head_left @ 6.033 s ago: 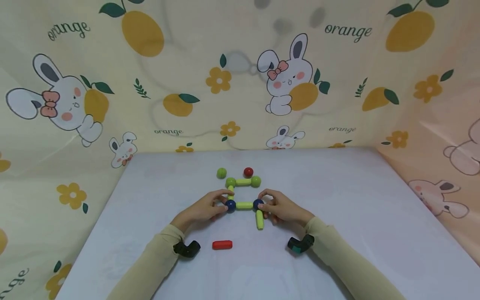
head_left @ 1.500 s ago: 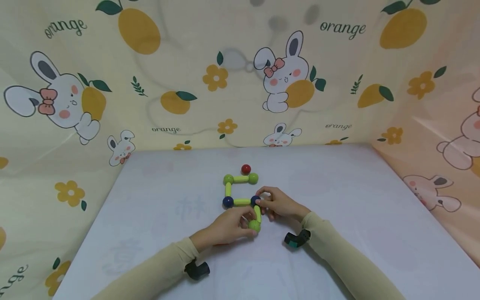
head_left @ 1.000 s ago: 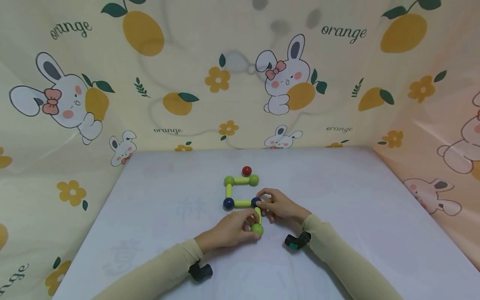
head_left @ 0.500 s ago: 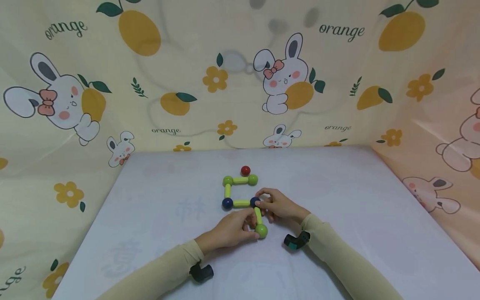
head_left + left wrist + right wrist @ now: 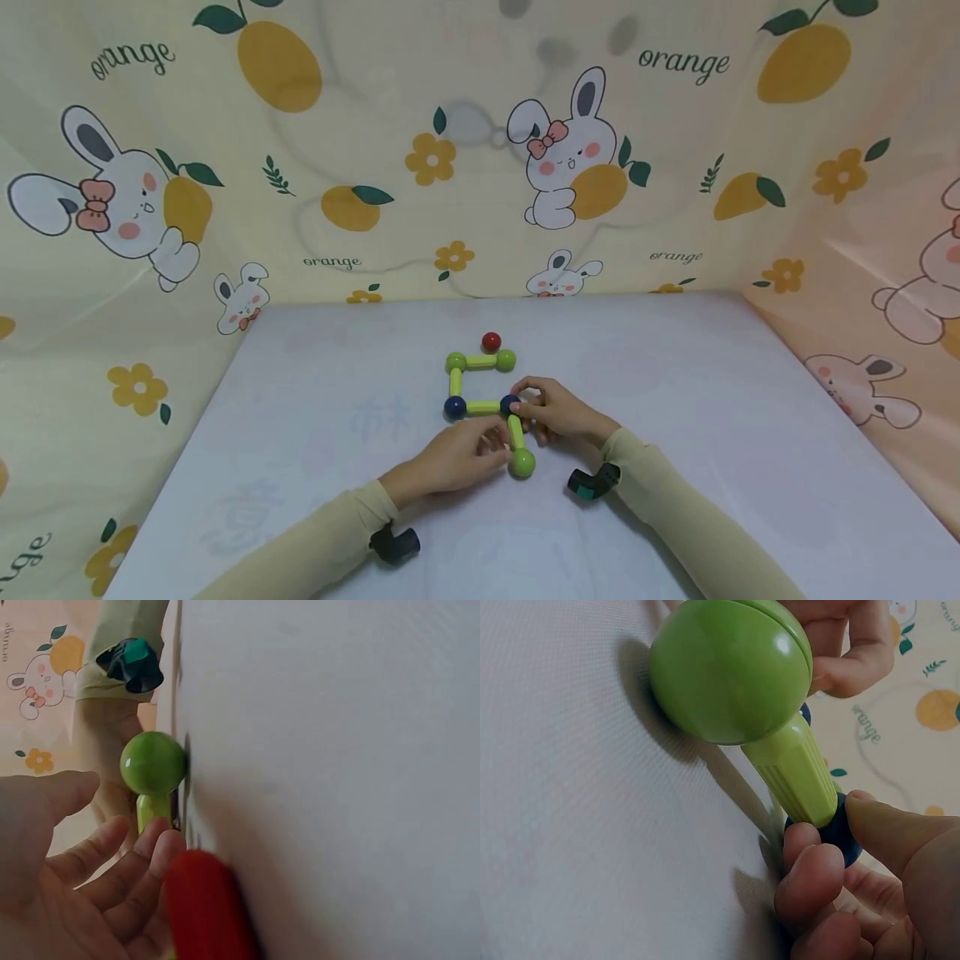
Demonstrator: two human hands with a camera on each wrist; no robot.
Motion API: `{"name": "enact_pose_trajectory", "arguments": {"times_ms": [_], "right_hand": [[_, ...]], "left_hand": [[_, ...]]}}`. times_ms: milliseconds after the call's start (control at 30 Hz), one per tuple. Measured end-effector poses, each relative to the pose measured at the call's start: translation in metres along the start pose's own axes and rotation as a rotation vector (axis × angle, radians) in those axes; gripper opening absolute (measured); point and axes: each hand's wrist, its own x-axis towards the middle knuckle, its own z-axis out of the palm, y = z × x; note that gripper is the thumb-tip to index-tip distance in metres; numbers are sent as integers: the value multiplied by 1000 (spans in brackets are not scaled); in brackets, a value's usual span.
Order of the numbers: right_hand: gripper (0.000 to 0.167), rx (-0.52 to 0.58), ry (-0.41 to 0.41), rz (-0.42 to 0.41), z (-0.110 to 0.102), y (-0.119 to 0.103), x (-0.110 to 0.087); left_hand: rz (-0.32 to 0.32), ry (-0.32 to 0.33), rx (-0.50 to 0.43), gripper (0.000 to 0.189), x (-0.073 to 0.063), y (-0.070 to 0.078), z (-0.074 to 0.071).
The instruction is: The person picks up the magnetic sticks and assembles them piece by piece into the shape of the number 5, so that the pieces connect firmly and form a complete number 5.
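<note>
Yellow-green rods and balls form an angular chain on the white table. My right hand pinches the right-hand blue ball between thumb and fingers. From that ball a yellow-green rod runs toward me, ending in a green ball. Just left of this green ball is my left hand, fingers loosely bent around nothing, thumb apart from the ball in the left wrist view. A red rod shows close beside the left fingers there; the left hand hides it in the head view.
The chain continues through another blue ball to a green ball and a further green ball at the back. A loose red ball lies behind it. A printed cloth hangs beyond the table.
The loose green ball from the back left now sits at the near rod's end. My left hand came from the left blue ball to it, and its fingers have just come off.
</note>
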Motion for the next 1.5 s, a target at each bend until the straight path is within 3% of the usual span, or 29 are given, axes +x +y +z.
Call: {"name": "enact_pose_trajectory", "arguments": {"times_ms": [433, 667, 967, 1500], "right_hand": [[35, 19, -2, 30, -1, 0, 1], [37, 11, -14, 33, -2, 1, 2], [37, 23, -7, 46, -4, 1, 3], [35, 24, 3, 51, -2, 0, 1]], "left_hand": [[-33, 17, -40, 22, -14, -7, -26], [-45, -33, -36, 24, -31, -18, -40], [-108, -134, 55, 33, -49, -29, -42], [-88, -134, 159, 22, -53, -30, -38]]}}
